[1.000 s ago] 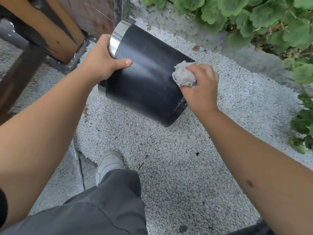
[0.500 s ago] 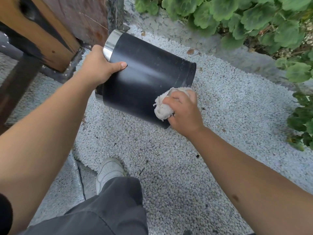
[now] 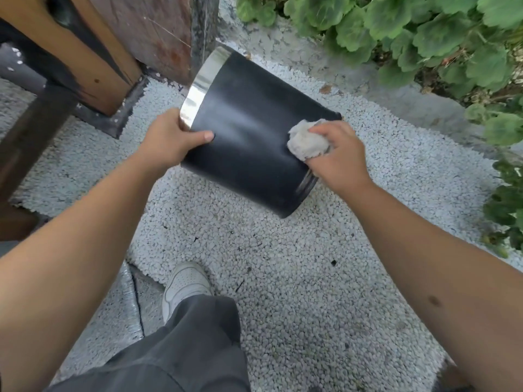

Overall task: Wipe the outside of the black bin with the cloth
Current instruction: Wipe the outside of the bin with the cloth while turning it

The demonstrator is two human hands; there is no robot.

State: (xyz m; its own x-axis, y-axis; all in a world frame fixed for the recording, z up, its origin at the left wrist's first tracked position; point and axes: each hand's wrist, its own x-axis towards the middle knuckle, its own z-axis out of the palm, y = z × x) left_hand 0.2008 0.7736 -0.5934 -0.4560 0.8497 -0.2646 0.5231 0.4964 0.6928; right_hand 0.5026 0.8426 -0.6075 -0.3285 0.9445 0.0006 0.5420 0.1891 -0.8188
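Above the middle of the frame, the black bin (image 3: 249,137) is held tipped off the white gravel (image 3: 283,278), its long axis running from the silver rim (image 3: 198,89) at upper left down to the base at lower right; the left hand (image 3: 169,140) grasps it at the rim end, thumb laid across the black wall; the right hand (image 3: 336,157) is clenched around the bunched cloth (image 3: 307,141), pressing it on the wall near the base. Judging from this, the cloth sits at the far end from the steadying hand, so the unwiped length lies up-left along the axis, and the right hand is the one placed to travel it.
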